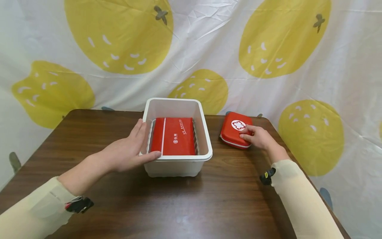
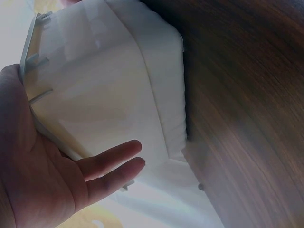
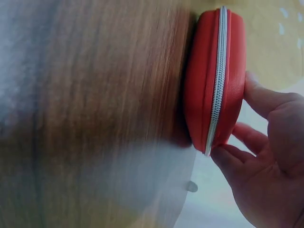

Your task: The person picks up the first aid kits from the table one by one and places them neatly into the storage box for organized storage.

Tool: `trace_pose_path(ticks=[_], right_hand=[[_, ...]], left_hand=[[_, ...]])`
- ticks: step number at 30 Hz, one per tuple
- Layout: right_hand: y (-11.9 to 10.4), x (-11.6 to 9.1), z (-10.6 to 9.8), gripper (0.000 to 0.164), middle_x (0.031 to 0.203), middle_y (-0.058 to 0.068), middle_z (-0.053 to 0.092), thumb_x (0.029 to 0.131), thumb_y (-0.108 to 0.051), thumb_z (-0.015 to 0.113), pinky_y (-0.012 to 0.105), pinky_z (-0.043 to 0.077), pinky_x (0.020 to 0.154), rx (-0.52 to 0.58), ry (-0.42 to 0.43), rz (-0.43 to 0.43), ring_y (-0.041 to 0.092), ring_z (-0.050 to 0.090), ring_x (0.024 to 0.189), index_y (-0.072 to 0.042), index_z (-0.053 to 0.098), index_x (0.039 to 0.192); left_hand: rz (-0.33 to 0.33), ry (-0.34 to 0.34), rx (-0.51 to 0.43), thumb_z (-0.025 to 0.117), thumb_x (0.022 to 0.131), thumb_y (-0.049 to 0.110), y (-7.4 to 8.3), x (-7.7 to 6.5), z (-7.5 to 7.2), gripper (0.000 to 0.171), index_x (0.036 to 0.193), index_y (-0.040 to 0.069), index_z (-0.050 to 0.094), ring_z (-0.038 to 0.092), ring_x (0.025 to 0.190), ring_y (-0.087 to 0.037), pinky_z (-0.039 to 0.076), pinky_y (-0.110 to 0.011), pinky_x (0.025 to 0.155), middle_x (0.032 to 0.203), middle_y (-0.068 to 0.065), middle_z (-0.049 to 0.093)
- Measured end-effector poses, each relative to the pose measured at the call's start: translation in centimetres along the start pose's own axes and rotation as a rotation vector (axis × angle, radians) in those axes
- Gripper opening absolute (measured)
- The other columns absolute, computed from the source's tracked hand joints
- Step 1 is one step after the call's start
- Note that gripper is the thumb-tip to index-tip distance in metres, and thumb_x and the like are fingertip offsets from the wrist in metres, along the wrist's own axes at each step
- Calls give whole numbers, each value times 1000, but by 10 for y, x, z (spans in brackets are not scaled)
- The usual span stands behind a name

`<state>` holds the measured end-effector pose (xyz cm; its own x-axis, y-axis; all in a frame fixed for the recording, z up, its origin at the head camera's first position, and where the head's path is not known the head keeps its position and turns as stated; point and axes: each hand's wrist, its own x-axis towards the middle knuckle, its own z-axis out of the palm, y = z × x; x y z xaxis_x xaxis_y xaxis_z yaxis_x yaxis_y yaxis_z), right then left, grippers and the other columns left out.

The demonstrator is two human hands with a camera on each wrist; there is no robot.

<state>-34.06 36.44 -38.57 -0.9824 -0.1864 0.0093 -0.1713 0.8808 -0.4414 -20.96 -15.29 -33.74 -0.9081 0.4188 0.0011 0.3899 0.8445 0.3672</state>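
A deep white plastic bin [image 1: 176,168] stands on the table, with a flat red packet [image 1: 176,136] inside bearing a white stripe and white print. My left hand [image 1: 126,149] is at the bin's near left corner. Its thumb lies over the rim, while the straight fingers extend along the outside of the wall, as the left wrist view shows. To the bin's right, a red zip case [image 1: 235,127] with a round white emblem lies on the table. My right hand [image 1: 259,136] grips its right side, thumb on the upper face and fingers bent at the edge [image 3: 270,137].
Dark wood-grain table [image 1: 179,205] extends in front of the bin and to its left. Behind it hangs a white cloth [image 1: 191,43] printed with yellow fruit. Small dark devices [image 1: 79,204] are strapped at both wrists.
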Motion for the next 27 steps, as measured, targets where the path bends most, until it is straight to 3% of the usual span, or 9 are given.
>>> trace_pose_path(ticks=[4, 10, 13, 17, 27], right_hand=[[-3, -4, 2, 33, 133, 26, 68, 106, -28, 74, 56, 46, 108, 18, -23, -35, 41, 58, 122, -7, 74, 132], [-8, -12, 5, 27, 118, 17, 71, 104, -30, 77, 46, 47, 97, 22, -54, -69, 35, 59, 111, -13, 76, 126], [-11, -18, 5, 26, 140, 23, 70, 104, -29, 78, 53, 50, 108, 39, -69, -83, 41, 61, 127, -13, 77, 125], [-15, -25, 7, 24, 167, 27, 48, 105, -26, 77, 66, 37, 125, 65, -81, -95, 51, 47, 153, -12, 77, 124], [-19, -43, 16, 19, 166, 23, 52, 103, -22, 78, 62, 41, 123, 83, -55, -124, 48, 52, 150, -13, 78, 120]], left_hand=[[0, -2, -2, 55, 100, 77, 0, 0, -1, 120, 173, -6, 7, 45, 155, -50, 63, -54, 100, 184, -27, 0], [1, -5, -8, 55, 100, 77, 0, -1, -1, 121, 174, -6, 6, 44, 156, -50, 63, -54, 99, 184, -27, -1], [4, -5, -6, 55, 100, 77, 0, 0, -2, 121, 174, -6, 6, 42, 156, -50, 63, -53, 99, 184, -27, 0], [4, -3, 1, 55, 100, 77, 0, 0, -2, 121, 173, -6, 6, 43, 156, -50, 63, -54, 100, 184, -27, 0], [1, -9, 2, 56, 101, 76, 0, -1, -1, 120, 173, -7, 6, 40, 157, -50, 63, -53, 99, 183, -27, -1]])
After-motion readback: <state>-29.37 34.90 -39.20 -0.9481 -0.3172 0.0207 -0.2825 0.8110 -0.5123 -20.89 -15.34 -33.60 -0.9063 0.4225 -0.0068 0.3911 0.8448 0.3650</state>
